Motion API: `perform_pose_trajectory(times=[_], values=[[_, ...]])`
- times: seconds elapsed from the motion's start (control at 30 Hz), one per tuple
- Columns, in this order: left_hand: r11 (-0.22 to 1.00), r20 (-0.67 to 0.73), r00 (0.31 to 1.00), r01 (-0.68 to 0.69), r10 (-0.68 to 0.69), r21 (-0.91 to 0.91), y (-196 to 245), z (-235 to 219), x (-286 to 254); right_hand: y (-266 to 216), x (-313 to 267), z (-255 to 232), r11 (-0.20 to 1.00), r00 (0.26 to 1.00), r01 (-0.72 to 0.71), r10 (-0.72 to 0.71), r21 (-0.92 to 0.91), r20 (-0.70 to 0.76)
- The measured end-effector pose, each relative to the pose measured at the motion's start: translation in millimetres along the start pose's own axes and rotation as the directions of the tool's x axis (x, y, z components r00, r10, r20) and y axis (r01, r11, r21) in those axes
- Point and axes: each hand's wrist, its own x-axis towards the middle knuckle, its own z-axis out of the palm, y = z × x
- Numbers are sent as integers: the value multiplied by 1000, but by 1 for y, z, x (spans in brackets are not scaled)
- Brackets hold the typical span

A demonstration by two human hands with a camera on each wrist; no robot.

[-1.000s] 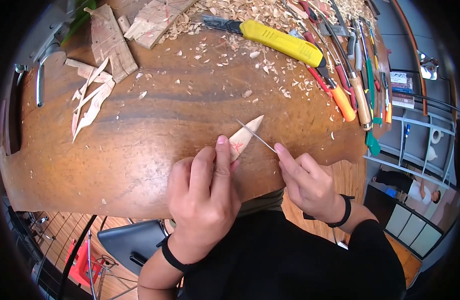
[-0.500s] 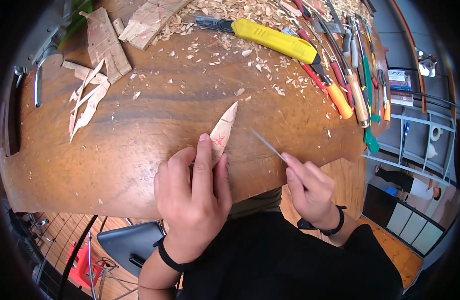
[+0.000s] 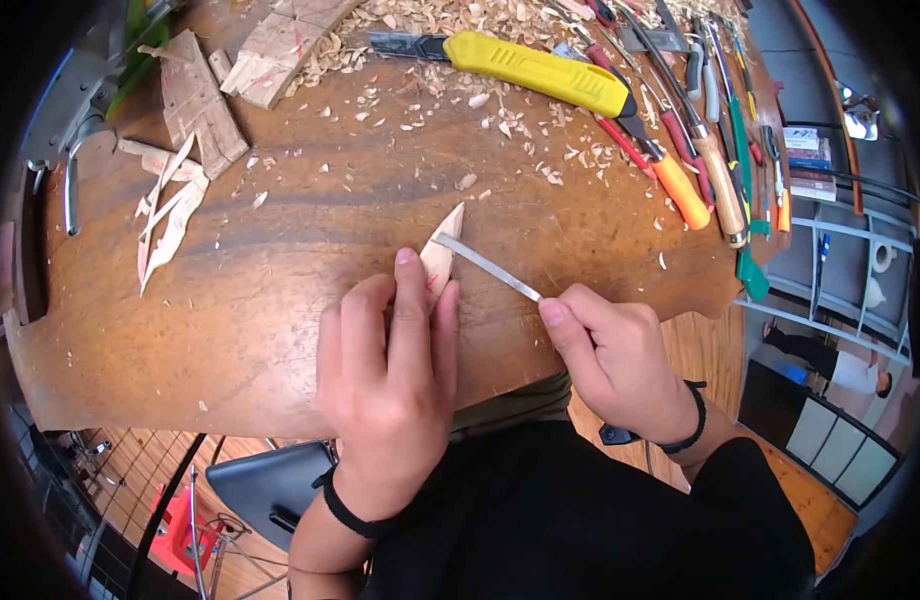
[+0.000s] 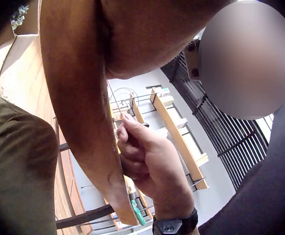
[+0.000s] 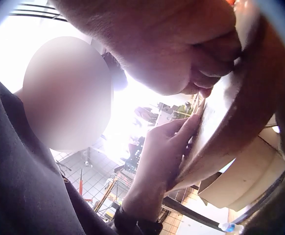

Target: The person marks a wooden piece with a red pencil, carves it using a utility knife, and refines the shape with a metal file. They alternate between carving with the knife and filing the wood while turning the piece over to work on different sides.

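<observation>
In the head view the left hand grips a small pointed piece of wood against the tabletop, index finger along it, its tip pointing away from the body. The right hand pinches a thin flat metal tool, whose far end lies across the wood near the tip. Red marks on the wood are partly covered by fingers. The left wrist view shows the right hand with curled fingers at the table edge; in the right wrist view the left hand rests on the tabletop.
A yellow utility knife lies beyond the hands. Several handled tools, one with an orange handle, lie at the right. Wood shavings cover the far side. Boards and thin wood offcuts lie at the left.
The tool, off the wood half a second ago, is back across it with its flat face showing. Since the first frame the wood and left hand have shifted left.
</observation>
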Motion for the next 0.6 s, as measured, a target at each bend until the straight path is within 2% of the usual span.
perform_pose_trajectory(times=[0.07,0.17,0.3,0.37,0.5,0.6], values=[[1000,-2,1000,-24,24,5,1,1,2,-8,8,2,994,999,0,5,-111,37],[1000,-20,999,-28,28,-6,-1,3,1,-15,18,7,988,998,-13,22,-154,56],[1000,-33,999,-13,13,-3,0,3,2,-15,7,2,990,995,-66,74,-122,62],[999,-43,998,-40,39,-15,-1,3,3,-18,2,-1,983,983,-157,165,-93,85],[999,-32,999,-42,41,-28,0,4,2,-20,17,10,989,994,-106,108,-103,16],[999,-35,999,-27,25,-37,-1,2,2,-24,14,7,984,990,-125,132,-124,41]])
